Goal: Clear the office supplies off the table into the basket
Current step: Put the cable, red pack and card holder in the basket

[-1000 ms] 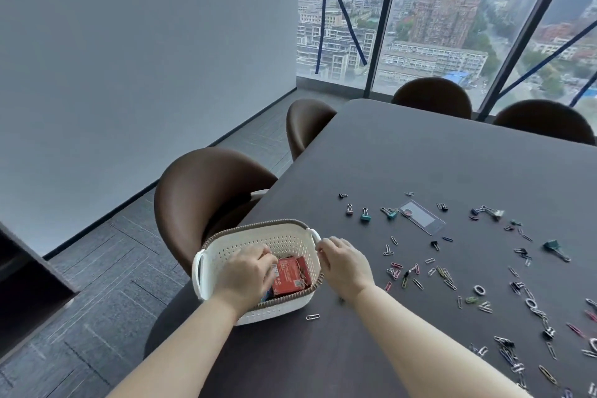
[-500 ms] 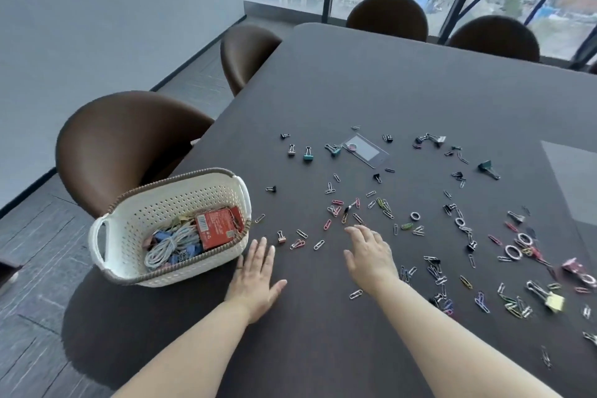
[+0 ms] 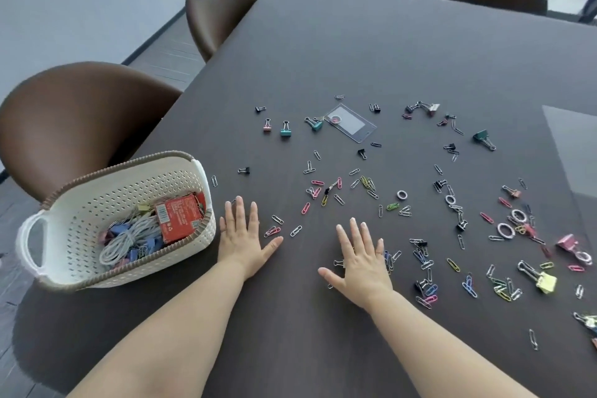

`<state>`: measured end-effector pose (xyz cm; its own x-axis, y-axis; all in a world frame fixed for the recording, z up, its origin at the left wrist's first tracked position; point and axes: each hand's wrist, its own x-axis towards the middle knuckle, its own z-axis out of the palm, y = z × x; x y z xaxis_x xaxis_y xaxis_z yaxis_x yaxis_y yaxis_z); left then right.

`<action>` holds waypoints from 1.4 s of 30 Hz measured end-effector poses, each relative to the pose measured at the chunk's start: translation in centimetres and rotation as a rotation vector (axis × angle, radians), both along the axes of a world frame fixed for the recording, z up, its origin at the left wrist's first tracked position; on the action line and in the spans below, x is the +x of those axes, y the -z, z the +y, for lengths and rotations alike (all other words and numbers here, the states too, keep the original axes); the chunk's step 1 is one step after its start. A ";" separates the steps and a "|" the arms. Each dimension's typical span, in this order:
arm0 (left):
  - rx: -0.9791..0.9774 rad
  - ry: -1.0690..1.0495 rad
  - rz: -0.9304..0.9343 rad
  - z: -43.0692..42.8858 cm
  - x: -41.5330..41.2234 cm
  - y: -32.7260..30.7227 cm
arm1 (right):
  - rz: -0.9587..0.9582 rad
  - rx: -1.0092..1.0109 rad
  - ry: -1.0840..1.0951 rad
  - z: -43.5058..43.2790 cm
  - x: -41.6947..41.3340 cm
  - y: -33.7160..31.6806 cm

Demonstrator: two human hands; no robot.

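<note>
Both hands flat on bench (image 3: 355,42), fingers (image 3: 239,212) straight, spread, holding nothing. Left hand (image 3: 243,241) just right of basket (image 3: 135,161); two clips (image 3: 273,231) just ahead of its thumb. Right hand (image 3: 361,263) nearer main scatter, which lies ahead and right of it, axes mixed. One second ago both hands were at basket; now out on bench.
</note>
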<state>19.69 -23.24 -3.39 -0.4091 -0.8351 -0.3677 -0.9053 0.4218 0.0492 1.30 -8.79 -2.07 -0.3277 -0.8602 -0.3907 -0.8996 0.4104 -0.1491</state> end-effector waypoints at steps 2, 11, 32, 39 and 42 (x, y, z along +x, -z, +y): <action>-0.009 -0.011 -0.013 -0.4 -0.6 0.1 | 0.014 0.004 -0.024 -0.7 -0.1 0.6; -0.084 0.110 0.187 -3.5 -3.4 1.1 | 0.028 -0.046 -0.080 -7.9 -2.9 1.3; -0.218 -0.134 0.345 -7.1 -7.8 0.8 | -0.081 -0.204 -0.100 -14.2 -7.4 1.4; -0.124 -0.009 0.357 -7.0 -7.3 0.5 | -0.074 -0.209 -0.231 -14.2 -8.2 0.7; -0.197 0.015 0.446 -7.1 -7.3 0.0 | -0.074 -0.480 -0.200 -15.2 -8.2 0.4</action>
